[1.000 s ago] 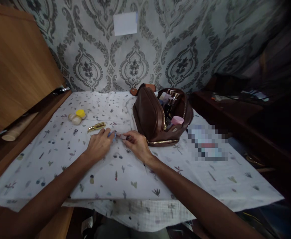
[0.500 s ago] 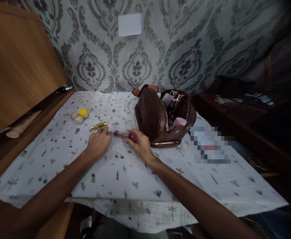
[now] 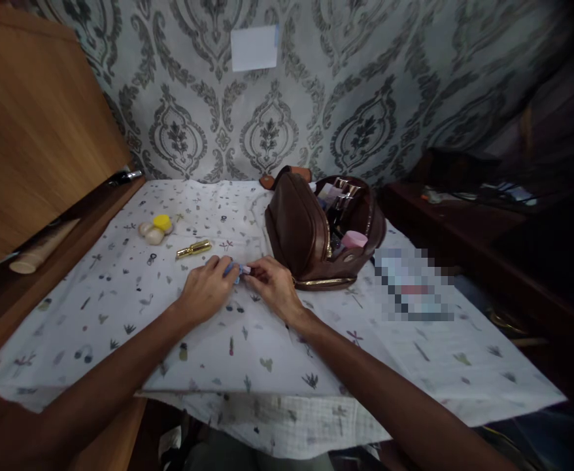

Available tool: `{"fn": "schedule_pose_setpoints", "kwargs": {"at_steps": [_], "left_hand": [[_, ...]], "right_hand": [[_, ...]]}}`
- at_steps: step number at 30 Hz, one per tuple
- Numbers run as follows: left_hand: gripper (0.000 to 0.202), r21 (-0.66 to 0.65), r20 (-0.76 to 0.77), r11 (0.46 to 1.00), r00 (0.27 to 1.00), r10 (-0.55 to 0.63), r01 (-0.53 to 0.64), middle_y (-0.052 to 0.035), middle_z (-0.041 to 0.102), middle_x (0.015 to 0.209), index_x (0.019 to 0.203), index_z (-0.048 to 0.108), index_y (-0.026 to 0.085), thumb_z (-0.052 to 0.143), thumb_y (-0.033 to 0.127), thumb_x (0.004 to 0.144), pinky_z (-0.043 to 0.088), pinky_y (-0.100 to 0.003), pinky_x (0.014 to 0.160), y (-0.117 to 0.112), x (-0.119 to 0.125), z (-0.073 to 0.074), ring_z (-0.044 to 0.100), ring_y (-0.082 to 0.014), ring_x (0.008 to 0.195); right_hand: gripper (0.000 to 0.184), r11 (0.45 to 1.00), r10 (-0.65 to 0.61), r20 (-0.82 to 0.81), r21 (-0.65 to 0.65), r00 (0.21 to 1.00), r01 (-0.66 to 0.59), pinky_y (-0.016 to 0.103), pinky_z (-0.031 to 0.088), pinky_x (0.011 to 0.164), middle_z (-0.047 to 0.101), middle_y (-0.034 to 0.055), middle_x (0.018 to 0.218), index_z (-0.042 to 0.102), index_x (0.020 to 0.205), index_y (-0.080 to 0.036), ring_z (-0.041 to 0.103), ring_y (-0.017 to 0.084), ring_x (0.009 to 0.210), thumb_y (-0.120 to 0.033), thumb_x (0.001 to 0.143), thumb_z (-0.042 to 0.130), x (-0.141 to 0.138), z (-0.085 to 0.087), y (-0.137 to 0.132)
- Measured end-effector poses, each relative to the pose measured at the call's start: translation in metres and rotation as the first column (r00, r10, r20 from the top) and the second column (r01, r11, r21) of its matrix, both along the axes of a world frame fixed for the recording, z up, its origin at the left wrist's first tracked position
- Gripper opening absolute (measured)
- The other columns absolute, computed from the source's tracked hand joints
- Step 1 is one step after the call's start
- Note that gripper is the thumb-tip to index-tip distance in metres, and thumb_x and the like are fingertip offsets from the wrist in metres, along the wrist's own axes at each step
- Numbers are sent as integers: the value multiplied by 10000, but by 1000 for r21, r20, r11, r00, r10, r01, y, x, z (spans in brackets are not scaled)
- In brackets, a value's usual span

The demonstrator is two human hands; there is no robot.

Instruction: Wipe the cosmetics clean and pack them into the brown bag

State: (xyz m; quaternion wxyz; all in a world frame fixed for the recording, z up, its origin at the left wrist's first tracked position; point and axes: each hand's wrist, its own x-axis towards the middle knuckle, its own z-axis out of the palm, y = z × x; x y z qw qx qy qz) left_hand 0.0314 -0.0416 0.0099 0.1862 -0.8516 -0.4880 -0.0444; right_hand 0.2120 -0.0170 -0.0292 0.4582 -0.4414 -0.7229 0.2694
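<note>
My left hand is closed on a small blue cloth, which is wrapped over the lip gloss tube. The near end of that tube shows between the hands, pinched in the fingers of my right hand; the rest is hidden under the cloth. Beyond my left hand a gold lipstick tube lies on the white patterned tablecloth. Just right of my right hand stands an unzipped brown makeup bag with cosmetics inside, among them a pink round item.
Makeup sponges, one yellow and others beige, lie at the left. A beige tube rests on the wooden shelf beside the table. A blurred-out flat item lies right of the bag. The patterned wall closes the back.
My left hand has moved right, toward my right hand, and the blue cloth now covers the lip gloss tube, whose dark red end showed before. My right hand stays nearly in place.
</note>
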Motion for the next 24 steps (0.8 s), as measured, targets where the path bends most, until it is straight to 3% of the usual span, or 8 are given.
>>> {"fn": "schedule_pose_setpoints", "kwargs": {"at_steps": [4, 9, 15, 24], "left_hand": [[267, -124, -56, 980, 988, 147, -153, -117, 617, 1089, 1105, 666, 184, 451, 143, 950, 524, -311, 590, 5, -6, 10, 606, -280, 1034], [310, -190, -71, 963, 981, 183, -193, -138, 605, 1133, 1155, 656, 174, 435, 116, 945, 543, -337, 652, 8, -10, 14, 595, -298, 1088], [300, -199, -67, 959, 979, 193, -202, -152, 608, 1157, 1122, 675, 163, 444, 112, 938, 541, -343, 668, 7, -9, 15, 603, -311, 1092], [303, -146, -34, 953, 964, 263, -265, -155, 621, 1201, 1120, 683, 165, 476, 110, 906, 540, -346, 633, 7, -13, 14, 612, -316, 1082]], "right_hand": [[143, 996, 22, -74, -81, 997, -28, 260, 509, 627, 666, 16, 822, 702, 918, -206, 639, 148, 666, -186, 777, 699, 0, -5, 0], [193, 955, 40, -249, -275, 968, -110, 275, 532, 596, 669, -11, 675, 684, 962, -208, 670, 175, 629, -274, 781, 692, -3, -11, 2], [281, 961, 28, -329, -251, 944, -116, 281, 541, 624, 672, 14, 699, 712, 879, -182, 634, 167, 651, -415, 728, 755, -4, -12, 7], [287, 987, -5, -225, -158, 974, -31, 288, 545, 690, 692, 17, 800, 694, 1010, -206, 646, 162, 705, -313, 747, 736, -4, -11, 5]]}}
